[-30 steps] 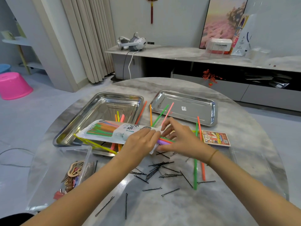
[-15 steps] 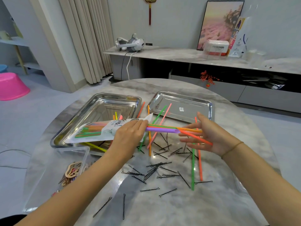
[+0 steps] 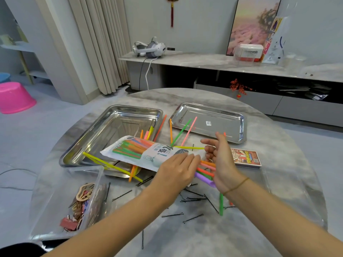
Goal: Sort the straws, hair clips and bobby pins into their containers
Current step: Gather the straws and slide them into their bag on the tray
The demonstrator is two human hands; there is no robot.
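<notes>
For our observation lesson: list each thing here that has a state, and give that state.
Straw bag, open, partly filled, gripped by left hand.
Clear box, open, holds hair clips.
Bobby pins, loose on the table.
Card box, shut.
Right tray, two straw tips over its rim.

Round grey marble table, and it's crowded.

Back left sits a deep steel tray, and right beside it a flat steel tray, with an orange straw lying on the tabletop between them. Near left there's a clear plastic box with hair clips inside. Black bobby pins are strewn over the middle and near side, with a green straw among them. A small printed card box lies right of centre, near the flat tray's front edge.
</notes>
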